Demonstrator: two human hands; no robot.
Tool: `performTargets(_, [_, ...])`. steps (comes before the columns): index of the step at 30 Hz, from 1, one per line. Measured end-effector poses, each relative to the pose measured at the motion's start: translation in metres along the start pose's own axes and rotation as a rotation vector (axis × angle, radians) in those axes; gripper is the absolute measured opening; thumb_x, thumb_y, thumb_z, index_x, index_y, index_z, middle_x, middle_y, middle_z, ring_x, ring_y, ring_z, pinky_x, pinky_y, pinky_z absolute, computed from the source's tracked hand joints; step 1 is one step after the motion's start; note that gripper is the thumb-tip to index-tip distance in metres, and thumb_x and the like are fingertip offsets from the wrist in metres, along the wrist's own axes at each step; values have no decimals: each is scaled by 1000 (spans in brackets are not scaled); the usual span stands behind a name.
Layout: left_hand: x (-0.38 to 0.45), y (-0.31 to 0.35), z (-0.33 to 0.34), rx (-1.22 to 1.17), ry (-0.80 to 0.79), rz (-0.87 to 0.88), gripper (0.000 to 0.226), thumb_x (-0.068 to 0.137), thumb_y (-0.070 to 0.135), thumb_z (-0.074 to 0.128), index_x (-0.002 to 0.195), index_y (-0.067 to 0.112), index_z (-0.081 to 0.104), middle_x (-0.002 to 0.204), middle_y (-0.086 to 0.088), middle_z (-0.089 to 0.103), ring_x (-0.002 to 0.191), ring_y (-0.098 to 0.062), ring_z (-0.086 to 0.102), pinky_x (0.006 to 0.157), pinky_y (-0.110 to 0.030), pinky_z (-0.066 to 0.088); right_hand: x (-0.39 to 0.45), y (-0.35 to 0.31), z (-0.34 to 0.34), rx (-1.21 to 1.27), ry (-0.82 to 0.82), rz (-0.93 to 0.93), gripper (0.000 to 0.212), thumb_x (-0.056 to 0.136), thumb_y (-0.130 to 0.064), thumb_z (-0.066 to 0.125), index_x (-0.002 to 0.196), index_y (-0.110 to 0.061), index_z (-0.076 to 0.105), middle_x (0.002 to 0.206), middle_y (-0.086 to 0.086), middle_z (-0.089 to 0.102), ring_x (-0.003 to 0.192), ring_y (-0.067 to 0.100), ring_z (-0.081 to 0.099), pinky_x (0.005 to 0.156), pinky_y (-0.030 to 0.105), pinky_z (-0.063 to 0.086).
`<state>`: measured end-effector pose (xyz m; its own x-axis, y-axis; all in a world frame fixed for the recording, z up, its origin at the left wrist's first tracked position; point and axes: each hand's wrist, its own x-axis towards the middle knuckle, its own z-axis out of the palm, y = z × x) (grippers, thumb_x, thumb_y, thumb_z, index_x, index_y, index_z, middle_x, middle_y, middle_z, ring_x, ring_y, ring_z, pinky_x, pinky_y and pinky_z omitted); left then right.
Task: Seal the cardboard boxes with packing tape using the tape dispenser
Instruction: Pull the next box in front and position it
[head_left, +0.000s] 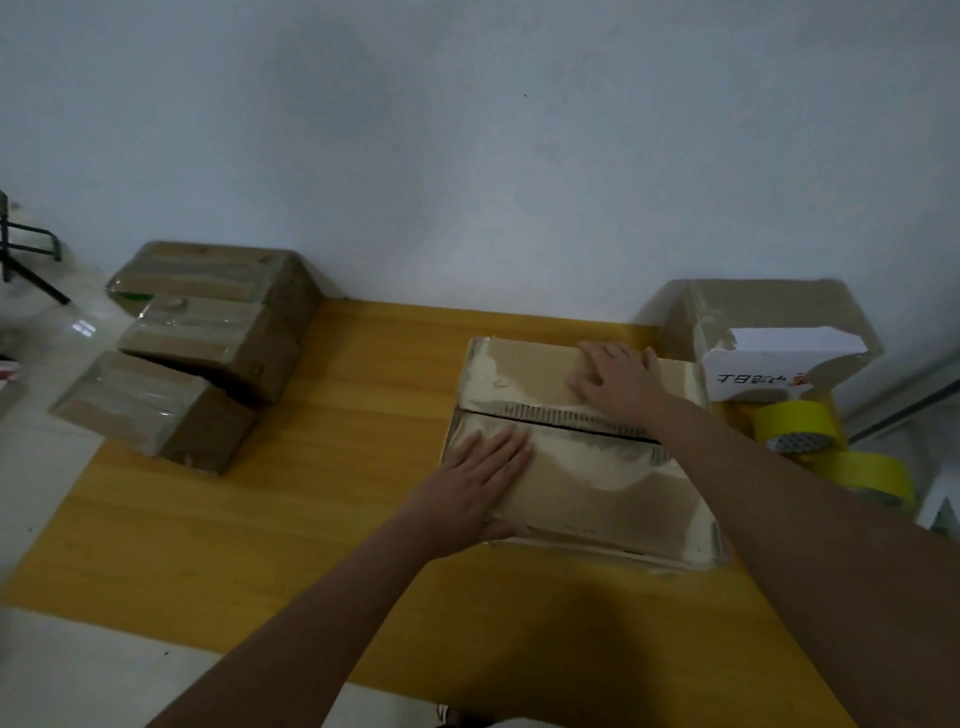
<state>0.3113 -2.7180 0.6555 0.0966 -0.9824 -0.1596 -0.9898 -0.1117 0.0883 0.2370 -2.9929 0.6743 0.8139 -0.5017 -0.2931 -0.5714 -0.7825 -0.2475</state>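
Boxes: three taped (208, 332), one unsealed (582, 452), two flat hands (478, 483).

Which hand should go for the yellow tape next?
Probably the right hand: the yellow tape rolls lie just right of the box it presses. The left hand, flat on the near flap, could hold the flaps closed.

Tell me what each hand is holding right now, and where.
Nothing gripped: left hand presses flat on the brown cardboard box near flap, right hand flat on its far flap.
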Motion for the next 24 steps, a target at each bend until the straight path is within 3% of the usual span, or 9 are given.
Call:
performTargets(7, [-7,1,0,-40,-76,8,94,94,70,26,154,13,-17,161,-4,-25,146,-12,-30,118,-34,-21,-18,-1,15,25,55,-18,61,98,-55,35,150,-26,23,156,-2,24,146,20,14,116,55,0])
performTargets(24, [-26,-6,0,23,-111,-54,127,73,95,27,152,8,-24,158,-6,-33,146,-22,-30,120,-41,-18,-57,-12,39,4,116,-18,69,96,-59,36,151,-24,17,157,-4,19,147,20,5,116,55,-5])
